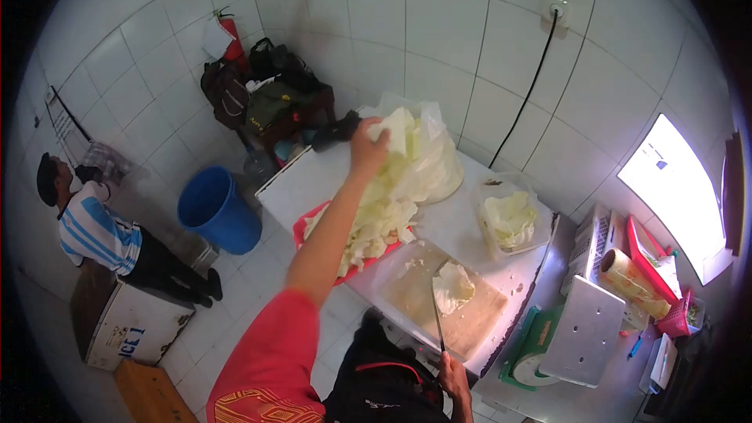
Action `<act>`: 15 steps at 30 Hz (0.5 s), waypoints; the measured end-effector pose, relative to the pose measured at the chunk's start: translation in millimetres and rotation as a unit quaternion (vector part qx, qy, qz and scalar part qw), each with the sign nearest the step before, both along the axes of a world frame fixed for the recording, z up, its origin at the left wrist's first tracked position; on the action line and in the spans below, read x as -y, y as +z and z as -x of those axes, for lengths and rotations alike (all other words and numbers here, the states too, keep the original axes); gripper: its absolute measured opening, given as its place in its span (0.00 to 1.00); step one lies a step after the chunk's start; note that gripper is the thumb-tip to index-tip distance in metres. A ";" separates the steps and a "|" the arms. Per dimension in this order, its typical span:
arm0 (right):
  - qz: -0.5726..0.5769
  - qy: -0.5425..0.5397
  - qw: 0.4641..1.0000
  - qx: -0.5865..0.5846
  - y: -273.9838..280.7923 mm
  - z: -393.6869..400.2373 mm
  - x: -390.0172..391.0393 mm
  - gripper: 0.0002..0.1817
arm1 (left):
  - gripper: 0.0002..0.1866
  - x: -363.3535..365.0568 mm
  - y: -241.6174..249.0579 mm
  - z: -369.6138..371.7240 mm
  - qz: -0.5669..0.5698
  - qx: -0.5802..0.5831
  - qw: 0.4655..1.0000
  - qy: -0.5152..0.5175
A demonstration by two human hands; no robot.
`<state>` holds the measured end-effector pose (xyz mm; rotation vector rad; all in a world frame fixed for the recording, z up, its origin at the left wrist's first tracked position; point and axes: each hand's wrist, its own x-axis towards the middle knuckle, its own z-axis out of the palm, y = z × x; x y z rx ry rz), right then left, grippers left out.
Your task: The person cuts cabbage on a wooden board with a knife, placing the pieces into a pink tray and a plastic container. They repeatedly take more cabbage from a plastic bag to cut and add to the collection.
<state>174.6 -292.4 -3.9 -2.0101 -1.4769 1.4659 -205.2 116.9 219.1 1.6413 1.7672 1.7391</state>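
My left hand (370, 147) reaches over the white table, its fingers closed on pale cabbage leaves (403, 135) at the mouth of a clear plastic bag (439, 160). Beneath that forearm, cut cabbage (384, 227) is heaped in a red basket (301, 229), partly hidden by my arm. Low in the view, my right hand (453, 376) grips a knife (438, 315) by its handle. The blade lies beside a cabbage piece (453, 288) on a worn chopping board (484, 321), set in a shallow clear tray. Small cabbage scraps dot the board.
A clear tub (487, 247) with cabbage leaves stands near the wall. Right of it are a green scale (518, 348) with a metal plate, a roll of wrap (636, 286) and a red tray (636, 239). Leftward are a blue bin (219, 210), bags (270, 106) and another person (102, 223).
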 end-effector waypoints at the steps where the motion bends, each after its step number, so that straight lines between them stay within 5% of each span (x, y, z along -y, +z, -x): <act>1: -0.003 -0.007 1.000 -0.005 0.7 -0.1 0.9 0.36 | 0.21 -14.8 6.3 -8.6 0.030 -0.006 1.000 -0.005; 4: -0.030 -0.027 0.999 -0.022 21.8 -0.3 6.2 0.34 | 0.23 -35.2 10.7 -37.9 0.018 -0.286 0.934 0.213; 7: -0.061 -0.057 0.995 -0.053 47.3 -0.8 12.4 0.31 | 0.23 -12.1 21.7 -39.4 -0.081 -0.223 0.962 0.132; 10: -0.069 -0.116 0.987 -0.088 20.9 -8.8 15.0 0.30 | 0.10 83.2 -9.3 -90.2 -0.065 -0.074 0.995 0.019; 12: -0.074 -0.142 0.978 -0.131 9.0 -7.6 4.3 0.28 | 0.14 154.6 -51.1 -129.7 0.297 -0.063 0.945 -0.126; 14: -0.051 -0.111 0.983 -0.140 9.0 -9.2 -12.3 0.29 | 0.18 184.2 -120.8 -160.9 0.489 -0.219 0.827 -0.171; 15: -0.062 -0.083 0.990 -0.091 5.5 -10.0 -19.9 0.29 | 0.17 198.0 -152.1 -170.4 0.482 -0.187 0.842 -0.154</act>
